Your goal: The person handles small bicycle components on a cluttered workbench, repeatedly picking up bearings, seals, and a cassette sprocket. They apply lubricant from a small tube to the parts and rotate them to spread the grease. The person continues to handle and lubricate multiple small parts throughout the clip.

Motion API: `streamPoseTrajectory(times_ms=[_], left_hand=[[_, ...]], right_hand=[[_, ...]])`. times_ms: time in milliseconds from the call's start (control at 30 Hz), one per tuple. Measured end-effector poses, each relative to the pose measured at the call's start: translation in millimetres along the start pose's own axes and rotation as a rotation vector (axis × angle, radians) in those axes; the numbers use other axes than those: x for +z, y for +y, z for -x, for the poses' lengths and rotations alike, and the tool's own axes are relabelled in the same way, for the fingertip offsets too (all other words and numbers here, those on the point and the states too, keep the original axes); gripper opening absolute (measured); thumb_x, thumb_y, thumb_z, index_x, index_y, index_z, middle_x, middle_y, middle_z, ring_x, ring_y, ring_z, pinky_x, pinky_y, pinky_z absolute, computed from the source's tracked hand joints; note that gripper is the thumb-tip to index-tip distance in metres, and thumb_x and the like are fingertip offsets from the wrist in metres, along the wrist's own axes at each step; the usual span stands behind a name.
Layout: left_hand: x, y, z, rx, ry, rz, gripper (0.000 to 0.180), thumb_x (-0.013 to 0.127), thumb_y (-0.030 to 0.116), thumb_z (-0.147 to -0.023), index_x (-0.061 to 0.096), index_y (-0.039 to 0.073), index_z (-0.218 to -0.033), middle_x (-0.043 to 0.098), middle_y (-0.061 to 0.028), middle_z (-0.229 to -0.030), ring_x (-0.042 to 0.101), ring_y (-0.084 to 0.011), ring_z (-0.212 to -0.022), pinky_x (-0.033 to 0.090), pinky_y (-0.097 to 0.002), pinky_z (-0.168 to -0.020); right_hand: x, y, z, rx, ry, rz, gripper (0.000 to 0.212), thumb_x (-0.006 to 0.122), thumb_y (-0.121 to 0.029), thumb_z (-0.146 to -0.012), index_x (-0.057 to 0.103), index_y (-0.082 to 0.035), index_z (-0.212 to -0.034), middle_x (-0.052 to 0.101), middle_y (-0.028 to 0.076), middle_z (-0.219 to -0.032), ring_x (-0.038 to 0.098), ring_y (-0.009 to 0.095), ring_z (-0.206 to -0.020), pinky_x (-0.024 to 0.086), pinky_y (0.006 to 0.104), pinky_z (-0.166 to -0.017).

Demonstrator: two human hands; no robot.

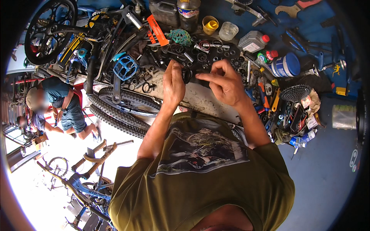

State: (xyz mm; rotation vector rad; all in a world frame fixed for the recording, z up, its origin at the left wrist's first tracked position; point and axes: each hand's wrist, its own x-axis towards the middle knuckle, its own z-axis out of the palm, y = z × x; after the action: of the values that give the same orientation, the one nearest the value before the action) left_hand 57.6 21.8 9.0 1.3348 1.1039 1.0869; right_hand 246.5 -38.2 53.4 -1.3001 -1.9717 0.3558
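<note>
My left hand (174, 85) is raised over the near edge of the bench, its fingers closed on a small black ring-shaped part (187, 75). The part's exact kind is too dark to make out. To its right is my right hand (226, 84), with the index finger stretched toward the ring and its dark tip close beside it. The other fingers of that hand are bent and apart, and I see nothing held in them. Behind both hands, loose rings, bearings and sockets (201, 57) cover the dark bench top. A blue bicycle pedal (126, 67) lies left of my left hand.
Bicycle tires (115, 117) stand against the bench's front at left. A cassette (295, 92), pliers and tools crowd the right side. Bottles, a blue tub (285, 65) and a yellow cup (210, 25) line the back. Another person (63, 102) bends down at far left, near a blue bicycle frame (90, 192).
</note>
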Motion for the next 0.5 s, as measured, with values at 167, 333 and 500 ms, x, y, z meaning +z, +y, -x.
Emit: streamPoseTrajectory(times_ms=[167, 333, 500], left_hand=[[2.3, 10.1, 2.5, 0.118, -0.014, -0.102, 0.036, 0.034, 0.029, -0.108, 0.05, 0.001, -0.09, 0.045, -0.0051, -0.071, 0.041, -0.0132, -0.063, 0.036, -0.0327, -0.057], [1.2, 12.3, 10.1, 0.128, -0.013, -0.091, 0.034, 0.034, 0.025, -0.109, 0.051, 0.0, -0.095, 0.044, -0.0087, -0.071, 0.042, -0.0163, -0.065, 0.038, -0.0361, -0.061], [-8.0, -23.9, 18.2, 0.201, 0.104, -0.141, 0.032, 0.033, 0.026, -0.11, 0.052, 0.003, -0.101, 0.047, -0.0041, -0.072, 0.042, -0.0114, -0.062, 0.038, -0.0306, -0.056]], right_hand=[[1.4, -5.3, -9.8, -0.12, -0.125, 0.331, 0.052, 0.075, -0.013, -0.074, 0.07, -0.033, -0.121, 0.055, 0.005, -0.095, 0.062, 0.019, -0.082, 0.056, 0.0337, -0.066], [25.0, -15.3, 13.6, 0.273, -0.225, -0.436, 0.048, 0.066, -0.008, -0.087, 0.06, -0.008, -0.135, 0.053, 0.003, -0.088, 0.054, 0.011, -0.07, 0.044, 0.025, -0.059], [33.3, 1.4, 41.2, 0.635, -0.301, -1.429, 0.046, 0.06, -0.017, -0.097, 0.053, -0.002, -0.14, 0.05, -0.003, -0.086, 0.046, 0.004, -0.065, 0.041, 0.0202, -0.056]])
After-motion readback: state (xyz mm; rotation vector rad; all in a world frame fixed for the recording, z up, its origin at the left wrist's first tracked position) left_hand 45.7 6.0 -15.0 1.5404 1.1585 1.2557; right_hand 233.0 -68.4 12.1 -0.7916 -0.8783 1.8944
